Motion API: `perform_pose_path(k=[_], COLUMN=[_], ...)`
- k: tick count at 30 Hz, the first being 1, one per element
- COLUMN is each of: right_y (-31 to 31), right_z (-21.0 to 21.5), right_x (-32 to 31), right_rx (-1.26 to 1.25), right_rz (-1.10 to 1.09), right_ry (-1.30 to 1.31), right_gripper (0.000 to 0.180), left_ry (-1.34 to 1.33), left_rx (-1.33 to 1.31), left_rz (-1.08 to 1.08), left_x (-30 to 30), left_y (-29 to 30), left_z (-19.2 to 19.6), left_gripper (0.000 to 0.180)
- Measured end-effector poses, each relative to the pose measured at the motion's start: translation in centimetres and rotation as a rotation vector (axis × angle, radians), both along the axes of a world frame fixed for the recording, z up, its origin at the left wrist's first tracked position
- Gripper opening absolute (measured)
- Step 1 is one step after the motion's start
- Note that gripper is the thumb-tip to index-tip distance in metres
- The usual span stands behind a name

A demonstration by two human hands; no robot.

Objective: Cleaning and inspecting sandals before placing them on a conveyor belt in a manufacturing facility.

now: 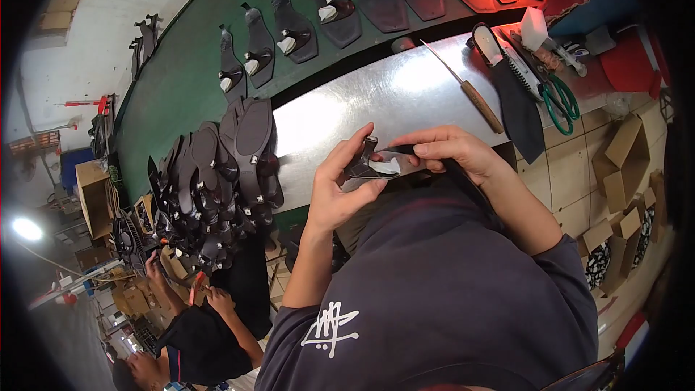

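Note:
Over the near edge of the metal worktop [311, 119] I hold a dark sandal [356, 168] in both hands. White paper [385, 166] is tucked under its strap. My left hand [334, 192] is closed round the strap end, fingers on one side and thumb on the other. My right hand [460, 153] pinches the dark, long part that runs from the sandal toward my body. Its lower end is hidden against my shirt. On the worktop, right of my hands, lies a pointed tool with a wooden handle [481, 106].
Sandals [337, 18] with paper under their straps line a green belt [195, 43], lit red at far right. A pile of sandals [206, 174] stands left. Green-handled scissors [559, 105] and a black sole-shaped piece [515, 112] lie right. Cardboard boxes [622, 163] sit on the floor; another person [206, 340] works lower left.

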State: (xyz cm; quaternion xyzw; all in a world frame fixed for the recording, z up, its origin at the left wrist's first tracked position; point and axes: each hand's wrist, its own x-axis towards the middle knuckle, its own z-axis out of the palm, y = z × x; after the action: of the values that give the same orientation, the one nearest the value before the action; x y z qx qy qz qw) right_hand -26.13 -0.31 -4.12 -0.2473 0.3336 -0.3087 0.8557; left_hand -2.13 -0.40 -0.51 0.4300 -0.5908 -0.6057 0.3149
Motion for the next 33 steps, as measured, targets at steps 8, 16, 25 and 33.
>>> perform_pose_path(k=[8,16,25,33], right_y=[0.2,1.1,1.2,1.1], right_z=[0.1,3.4,3.3,2.8], right_x=[0.0,0.8,0.3,0.9], right_rx=[-0.067,-0.345,-0.309,-0.376], right_rz=[0.029,-0.074,-0.047,-0.073], right_ry=[0.024,0.247,0.183,0.213], right_gripper=[0.042,0.039,0.031,0.028], left_ry=[0.077,0.051,-0.156,-0.16], left_rx=[0.061,0.147,0.025,-0.298], left_rz=[-0.004,0.076,-0.045,0.131], left_x=[0.3,-0.2,0.3,-0.7], left_y=[-0.1,0.0,-0.1,0.4], left_z=[-0.3,0.7,0.9,-0.8], left_gripper=[0.065,0.048,0.044,0.048])
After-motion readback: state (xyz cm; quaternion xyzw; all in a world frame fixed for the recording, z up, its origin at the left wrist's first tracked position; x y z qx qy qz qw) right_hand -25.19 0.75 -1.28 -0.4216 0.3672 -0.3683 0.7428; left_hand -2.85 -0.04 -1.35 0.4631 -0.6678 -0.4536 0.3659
